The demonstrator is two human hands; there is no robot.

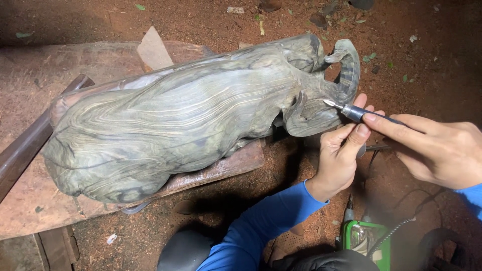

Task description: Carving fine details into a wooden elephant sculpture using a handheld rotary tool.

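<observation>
A large grey-green wood carving (191, 115) with wavy grain lies on its side across a wooden board (40, 200). Its right end has a carved head with a curled loop. My right hand (437, 150) grips a slim rotary carving tool (354, 112) like a pen, and the metal tip touches the head of the carving. My left hand (339, 155) sits just under the tool, thumb and fingers steadying its front part. Both arms wear blue sleeves.
Red-brown dirt ground with scattered leaves surrounds the work. A dark wooden beam (30, 140) lies at the left. A green device (364, 241) with cables sits at the bottom right, and a dark knee (186, 251) shows at the bottom.
</observation>
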